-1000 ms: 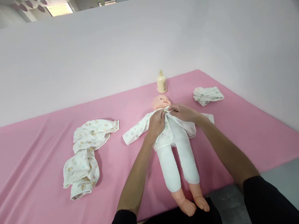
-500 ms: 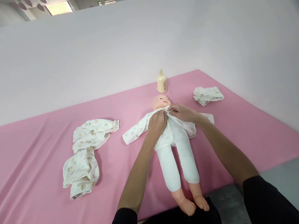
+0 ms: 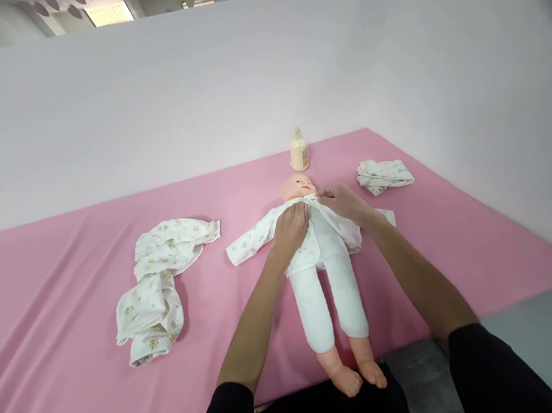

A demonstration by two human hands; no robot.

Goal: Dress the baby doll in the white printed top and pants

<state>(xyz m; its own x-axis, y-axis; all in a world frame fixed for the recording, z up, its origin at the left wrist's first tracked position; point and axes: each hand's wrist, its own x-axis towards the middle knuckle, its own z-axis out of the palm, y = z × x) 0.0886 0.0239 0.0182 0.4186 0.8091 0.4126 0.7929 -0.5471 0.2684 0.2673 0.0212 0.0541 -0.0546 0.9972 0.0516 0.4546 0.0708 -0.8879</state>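
A baby doll [image 3: 341, 275] lies on its back, its head away from me and its feet at the near table edge. It wears a white patterned baby shirt [image 3: 254, 237] whose front hangs partly apart over the white body. At the chest, my left hand [image 3: 292, 226] is closed on the shirt's front edge near the neckline. My right hand [image 3: 343, 202] pinches the other front edge just below the doll's chin. Both sleeves are spread outward. My fingers hide the exact spot they grip.
A pink cloth [image 3: 211, 344] covers the table. Beyond the doll's head stands a cream pump bottle [image 3: 298, 151]. Crumpled patterned baby clothes [image 3: 169, 247] lie at left, and a folded patterned garment [image 3: 384, 174] at right. White walls [image 3: 195, 96] border the back and right.
My right hand has moved slightly to the right and up, away from my left hand. The left hand and the doll have hardly moved.
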